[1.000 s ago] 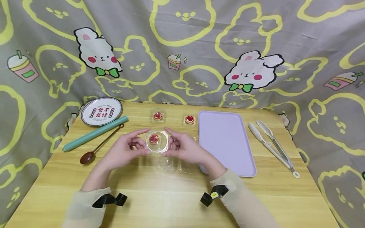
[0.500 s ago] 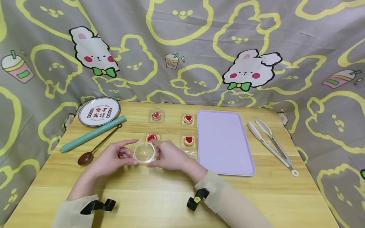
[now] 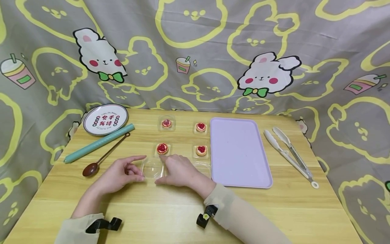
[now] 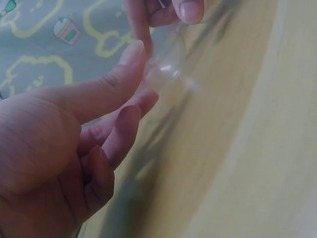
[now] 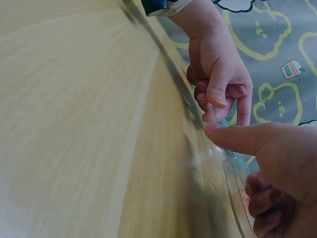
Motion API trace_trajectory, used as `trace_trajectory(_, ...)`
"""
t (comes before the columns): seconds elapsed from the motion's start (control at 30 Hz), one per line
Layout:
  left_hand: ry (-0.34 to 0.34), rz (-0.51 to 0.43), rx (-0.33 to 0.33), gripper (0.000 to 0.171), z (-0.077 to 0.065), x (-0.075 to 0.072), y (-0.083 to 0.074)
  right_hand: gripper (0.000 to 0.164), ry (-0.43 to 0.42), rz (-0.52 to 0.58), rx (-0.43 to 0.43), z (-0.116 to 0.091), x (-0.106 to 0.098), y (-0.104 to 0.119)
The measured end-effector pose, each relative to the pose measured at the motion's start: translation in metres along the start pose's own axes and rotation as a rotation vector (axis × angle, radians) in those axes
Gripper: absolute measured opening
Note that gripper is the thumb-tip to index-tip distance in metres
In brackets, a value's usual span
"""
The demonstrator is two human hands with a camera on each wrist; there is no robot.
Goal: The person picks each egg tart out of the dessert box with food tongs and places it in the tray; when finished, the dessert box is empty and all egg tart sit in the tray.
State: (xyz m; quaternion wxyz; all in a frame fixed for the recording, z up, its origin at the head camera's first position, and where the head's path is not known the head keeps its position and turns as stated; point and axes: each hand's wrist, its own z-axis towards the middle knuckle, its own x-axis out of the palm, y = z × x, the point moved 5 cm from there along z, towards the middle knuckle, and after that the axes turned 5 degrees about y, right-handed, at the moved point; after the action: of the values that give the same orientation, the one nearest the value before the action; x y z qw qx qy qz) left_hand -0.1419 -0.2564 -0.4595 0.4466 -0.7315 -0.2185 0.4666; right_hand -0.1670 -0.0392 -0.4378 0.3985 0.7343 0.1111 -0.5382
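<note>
Between my two hands is a clear plastic dome lid (image 3: 153,169), low over the table and tilted. My left hand (image 3: 117,174) pinches its left edge with thumb and forefinger. On the opposite edge, my right hand (image 3: 182,171) grips it between thumb and fingers. Just behind the lid, a small red-topped tart (image 3: 162,148) sits on a clear base. To its right another tart (image 3: 201,150) sits on a similar base. Farther back are a heart-topped tart (image 3: 200,127) and a tart under a clear cover (image 3: 166,122). More clear plastic (image 3: 203,166) shows partly behind my right wrist.
A lilac tray (image 3: 240,152) lies right of the tarts, with metal tongs (image 3: 290,156) beyond it. At left are a plate with red characters (image 3: 106,119), a teal rolling pin (image 3: 99,143) and a brown spoon (image 3: 91,169). A patterned cloth (image 3: 195,51) hangs behind the wooden table (image 3: 158,213).
Both hands have brought the lid toward me and left, away from in front of the front-left tart, and lowered it. In the last half second it has tilted and come slightly nearer.
</note>
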Motion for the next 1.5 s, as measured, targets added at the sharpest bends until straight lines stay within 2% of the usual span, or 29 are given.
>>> trace_trajectory(0.37,-0.005,0.030,-0.006,0.076,-0.001,0.003,0.002,0.103,-0.004,-0.077,-0.002,-0.004,0.002,-0.002)
trace_trajectory(0.7,0.001,0.028,-0.005,0.075,0.000,0.002,0.003,0.103,-0.002,-0.061,0.025,-0.008,0.001,-0.007)
trace_trajectory(0.93,-0.078,0.072,0.012,0.055,-0.003,-0.014,0.000,0.103,-0.024,-0.028,0.011,-0.013,-0.006,-0.010)
trace_trajectory(1.07,-0.137,0.136,0.035,0.050,0.000,-0.028,-0.007,0.092,-0.052,0.015,-0.005,-0.017,-0.019,-0.012)
trace_trajectory(1.27,-0.160,0.139,0.028,0.055,0.016,-0.040,-0.012,0.076,-0.100,0.054,-0.010,-0.016,-0.047,-0.024)
trace_trajectory(1.5,-0.138,0.126,0.033,0.067,0.054,-0.049,-0.014,0.072,-0.108,0.163,0.042,-0.002,-0.079,-0.051)
